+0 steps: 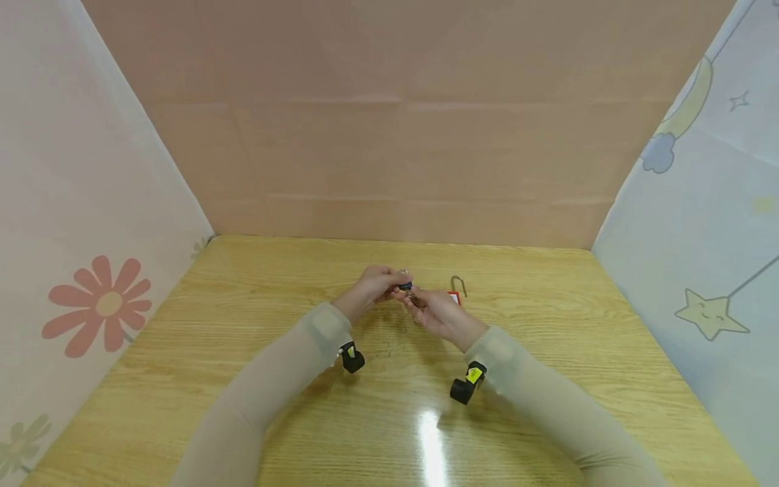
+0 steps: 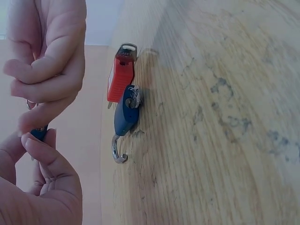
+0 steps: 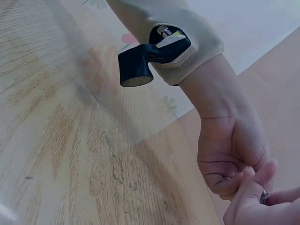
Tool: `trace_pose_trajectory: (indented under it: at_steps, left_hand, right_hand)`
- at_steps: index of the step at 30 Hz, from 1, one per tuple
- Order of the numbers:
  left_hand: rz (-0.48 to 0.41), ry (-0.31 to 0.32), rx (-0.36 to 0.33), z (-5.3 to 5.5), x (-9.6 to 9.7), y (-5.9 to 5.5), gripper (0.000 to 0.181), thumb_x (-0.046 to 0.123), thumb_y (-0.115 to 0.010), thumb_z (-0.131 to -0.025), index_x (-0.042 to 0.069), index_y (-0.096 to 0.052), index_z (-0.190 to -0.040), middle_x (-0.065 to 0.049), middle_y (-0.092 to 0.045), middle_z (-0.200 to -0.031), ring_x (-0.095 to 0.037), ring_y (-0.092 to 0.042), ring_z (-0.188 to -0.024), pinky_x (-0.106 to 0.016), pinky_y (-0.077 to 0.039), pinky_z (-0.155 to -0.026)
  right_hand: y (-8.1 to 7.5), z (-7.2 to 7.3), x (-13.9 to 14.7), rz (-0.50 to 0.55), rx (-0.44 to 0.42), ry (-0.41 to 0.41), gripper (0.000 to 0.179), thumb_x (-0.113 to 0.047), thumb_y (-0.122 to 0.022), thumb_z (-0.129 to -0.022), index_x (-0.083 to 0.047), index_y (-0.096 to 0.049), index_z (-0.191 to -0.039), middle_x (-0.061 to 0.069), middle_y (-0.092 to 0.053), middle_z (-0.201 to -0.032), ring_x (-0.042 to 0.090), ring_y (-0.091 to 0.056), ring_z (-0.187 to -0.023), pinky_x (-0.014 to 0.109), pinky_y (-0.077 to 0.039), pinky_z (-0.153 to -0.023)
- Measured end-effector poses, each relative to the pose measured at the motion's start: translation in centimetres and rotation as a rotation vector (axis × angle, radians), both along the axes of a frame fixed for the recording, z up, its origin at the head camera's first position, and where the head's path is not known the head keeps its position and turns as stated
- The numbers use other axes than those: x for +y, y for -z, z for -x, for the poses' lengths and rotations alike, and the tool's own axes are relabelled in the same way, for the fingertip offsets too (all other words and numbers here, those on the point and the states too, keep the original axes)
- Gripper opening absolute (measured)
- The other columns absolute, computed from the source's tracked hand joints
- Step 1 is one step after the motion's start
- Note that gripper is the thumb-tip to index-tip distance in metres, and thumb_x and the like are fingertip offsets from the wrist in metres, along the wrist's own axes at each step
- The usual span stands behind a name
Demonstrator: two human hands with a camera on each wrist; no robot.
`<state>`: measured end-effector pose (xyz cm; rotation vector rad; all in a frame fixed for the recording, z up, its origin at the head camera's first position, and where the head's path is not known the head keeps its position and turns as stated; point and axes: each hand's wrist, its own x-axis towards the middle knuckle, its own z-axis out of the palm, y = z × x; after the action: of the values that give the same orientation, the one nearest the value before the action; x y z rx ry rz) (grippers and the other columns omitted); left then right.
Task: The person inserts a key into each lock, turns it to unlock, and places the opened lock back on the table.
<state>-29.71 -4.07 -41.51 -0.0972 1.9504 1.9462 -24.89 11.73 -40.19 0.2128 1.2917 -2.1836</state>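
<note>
The left hand [image 1: 379,284] pinches a small dark-blue padlock [image 1: 406,286] with a silver metal shackle, held above the middle of the light wood-grain table [image 1: 535,338]. Its long axis runs roughly away from the person, the shackle pointing to the peach back wall [image 1: 402,162] and the body's other end turned to the right hand [image 1: 439,316]. The right hand's fingers are curled narrowly about a small shiny metal piece [image 1: 412,295] at that near end; its exact shape is too small to tell. On the table, seen from the left wrist, lies a second blue padlock with rounded body [image 2: 125,115], its long axis nearly up and down that view, its hooked silver shackle at the lower end and bright metal at the upper. Just beside that upper end lies a red ribbed block [image 2: 121,79] with a dark end cap, on which pale capital letters show, too blurred to read surely. From the head, a white label shows on the red block, and a U-shaped metal shackle [image 1: 458,283] is just beyond it.
</note>
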Motion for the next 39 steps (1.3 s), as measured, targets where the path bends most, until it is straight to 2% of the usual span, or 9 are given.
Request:
trace_pose_trajectory:
  at_steps: [3, 7, 13, 17, 22, 28, 31, 35, 39]
  left_hand:
    - [-0.004, -0.006, -0.008, -0.1, -0.1, 0.0, 0.017, 0.017, -0.071, -0.089, 0.001, -0.067, -0.092, 0.002, -0.061, -0.065, -0.003, -0.052, -0.051, -0.014, -0.046, -0.052]
    - [-0.002, -0.019, -0.007, -0.1, -0.1, -0.1, 0.018, 0.019, -0.073, -0.088, 0.002, -0.067, -0.092, 0.003, -0.06, -0.065, -0.002, -0.051, -0.051, -0.013, -0.045, -0.05]
    - [0.001, -0.026, -0.003, -0.1, -0.1, -0.1, 0.015, 0.019, -0.074, -0.087, 0.006, -0.065, -0.086, 0.004, -0.06, -0.066, -0.001, -0.051, -0.052, -0.013, -0.045, -0.05]
    - [0.009, -0.021, -0.002, -0.2, -0.1, 0.0, 0.016, 0.019, -0.075, -0.086, 0.009, -0.064, -0.08, 0.004, -0.059, -0.064, -0.002, -0.05, -0.051, -0.014, -0.045, -0.05]
    - [0.015, -0.013, -0.001, -0.1, -0.1, 0.2, 0.017, 0.021, -0.073, -0.087, 0.009, -0.064, -0.08, 0.004, -0.058, -0.064, -0.002, -0.049, -0.05, -0.014, -0.044, -0.049]
    - [0.007, -0.011, -0.005, 0.0, -0.1, 0.2, 0.018, 0.021, -0.073, -0.088, 0.004, -0.068, -0.092, 0.002, -0.058, -0.067, -0.002, -0.048, -0.05, -0.013, -0.045, -0.048]
    - [0.004, -0.013, -0.008, 0.1, -0.2, 0.3, 0.019, 0.021, -0.073, -0.088, 0.003, -0.068, -0.094, 0.002, -0.059, -0.069, -0.001, -0.048, -0.05, -0.013, -0.045, -0.049]
    - [0.017, -0.014, -0.002, 0.0, -0.3, 0.3, 0.016, 0.02, -0.073, -0.088, 0.005, -0.067, -0.089, 0.004, -0.059, -0.067, -0.001, -0.048, -0.05, -0.014, -0.045, -0.051]
    - [0.017, -0.021, 0.005, -0.1, -0.4, 0.2, 0.015, 0.019, -0.072, -0.089, 0.005, -0.067, -0.089, 0.005, -0.059, -0.065, -0.001, -0.048, -0.05, -0.013, -0.044, -0.05]
  right_hand:
    - [0.1, 0.0, 0.1, 0.042, 0.004, -0.03, 0.044, -0.009, -0.032, -0.106, 0.005, -0.025, -0.147, 0.009, -0.059, -0.107, 0.006, -0.061, -0.083, 0.008, -0.049, -0.076]
    - [0.4, 0.0, 0.1, 0.057, 0.024, -0.048, 0.047, -0.005, -0.031, -0.106, 0.007, -0.018, -0.149, 0.011, -0.055, -0.115, 0.009, -0.065, -0.092, 0.01, -0.049, -0.085]
    - [0.7, -0.1, 0.0, -0.013, 0.071, -0.088, 0.042, -0.003, -0.029, -0.106, 0.011, -0.025, -0.145, 0.008, -0.069, -0.095, 0.009, -0.069, -0.083, 0.014, -0.053, -0.078]
    - [0.7, -0.1, 0.0, -0.039, 0.086, -0.109, 0.042, -0.006, -0.029, -0.106, 0.013, -0.027, -0.144, 0.005, -0.071, -0.089, 0.007, -0.069, -0.079, 0.013, -0.054, -0.073]
    - [0.7, -0.2, 0.0, -0.077, 0.09, -0.118, 0.043, -0.01, -0.029, -0.107, 0.013, -0.029, -0.143, 0.003, -0.071, -0.089, 0.005, -0.066, -0.075, 0.012, -0.052, -0.067]
    - [0.7, 0.0, -0.1, -0.083, 0.088, -0.091, 0.042, -0.01, -0.026, -0.107, 0.012, -0.025, -0.143, 0.004, -0.068, -0.09, 0.003, -0.063, -0.073, 0.011, -0.051, -0.065]
    - [0.9, 0.0, -0.1, -0.093, 0.087, -0.079, 0.042, -0.008, -0.025, -0.107, 0.01, -0.022, -0.145, 0.005, -0.067, -0.092, 0.003, -0.062, -0.073, 0.011, -0.051, -0.066]
    - [1.2, 0.1, 0.0, -0.122, 0.116, -0.093, 0.043, -0.004, -0.026, -0.106, 0.011, -0.022, -0.145, 0.003, -0.066, -0.091, 0.004, -0.061, -0.074, 0.012, -0.051, -0.067]
    - [1.6, 0.0, 0.3, -0.184, 0.179, -0.131, 0.043, -0.007, -0.033, -0.106, 0.015, -0.027, -0.142, 0.004, -0.068, -0.098, 0.008, -0.063, -0.084, 0.018, -0.053, -0.076]
